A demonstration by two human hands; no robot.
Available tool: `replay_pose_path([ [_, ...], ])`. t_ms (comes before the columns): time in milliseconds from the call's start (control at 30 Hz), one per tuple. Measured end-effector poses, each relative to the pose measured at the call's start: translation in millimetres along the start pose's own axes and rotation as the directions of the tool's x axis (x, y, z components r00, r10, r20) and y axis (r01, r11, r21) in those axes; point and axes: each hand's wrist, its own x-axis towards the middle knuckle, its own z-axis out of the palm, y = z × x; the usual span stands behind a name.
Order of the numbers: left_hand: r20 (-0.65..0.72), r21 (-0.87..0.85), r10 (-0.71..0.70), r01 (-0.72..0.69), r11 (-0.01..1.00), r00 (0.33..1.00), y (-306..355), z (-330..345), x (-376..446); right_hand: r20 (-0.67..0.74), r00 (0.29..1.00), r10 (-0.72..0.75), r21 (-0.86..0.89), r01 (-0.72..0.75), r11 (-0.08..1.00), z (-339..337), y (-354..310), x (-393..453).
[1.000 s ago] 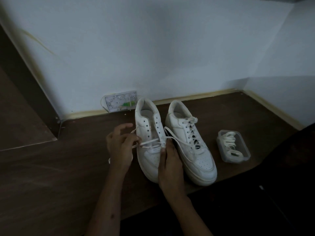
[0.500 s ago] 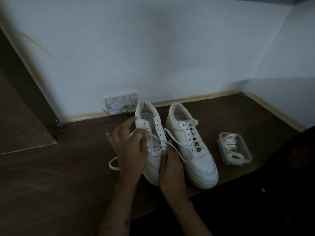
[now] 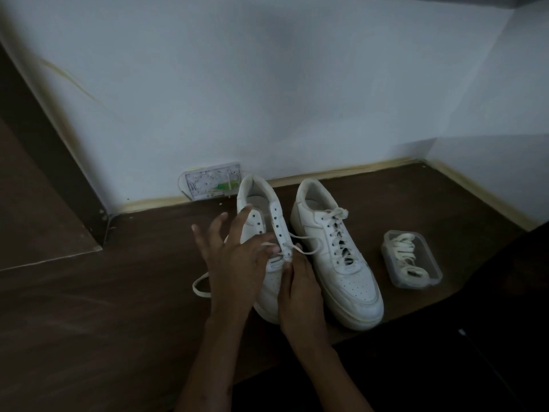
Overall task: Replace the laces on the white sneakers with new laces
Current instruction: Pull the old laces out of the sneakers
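Left hand [image 3: 234, 263], seemingly pinching lace [image 3: 300, 251], near table edge [image 3: 416, 319].

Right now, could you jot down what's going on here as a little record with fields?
left shoe: mostly unlaced, upper eyelets empty
lace: in lowest eyelets only, ends trailing both sides
left hand: pinches lace, other fingers spread
right hand: on the toe, steadying
right shoe: fully laced
box: clear, holds spare laces

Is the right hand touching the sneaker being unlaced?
Touching. The head view shows the right hand resting on the left sneaker, covering its toe.
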Motion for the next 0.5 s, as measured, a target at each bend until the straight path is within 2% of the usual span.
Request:
replay_pose_path([
  [200,-0.062,0.027,0.021,-0.02,0.999,0.998,6,2,-1,0.016,1.0,0.011,-0.003,-0.011,1.0,0,0,0],
  [233,-0.098,0.005,-0.019,0.019,1.0,0.995,6,3,0,0.017,1.0,0.009,-0.008,-0.009,1.0,-1,0,0],
  [300,-0.194,-0.123,-0.21,0.188,0.974,0.958,4,-2,1,0.019,1.0,0.01,-0.021,-0.009,1.0,-1,1,0],
  [367,-0.292,-0.275,-0.417,0.342,0.899,0.861,-4,-10,3,0.028,0.999,0.019,-0.038,-0.018,0.999,-1,0,0],
  [400,-0.318,-0.304,-0.47,0.381,0.873,0.823,-9,-13,4,0.029,0.999,0.021,-0.04,-0.019,0.999,-1,0,0],
  [433,-0.32,-0.294,-0.484,0.4,0.868,0.814,-14,-15,4,0.029,0.999,0.019,-0.042,-0.018,0.999,0,0,0],
  [500,-0.249,-0.247,-0.433,0.375,0.893,0.866,-19,-15,4,0.025,1.0,0.014,-0.048,-0.013,0.999,0,1,0],
])
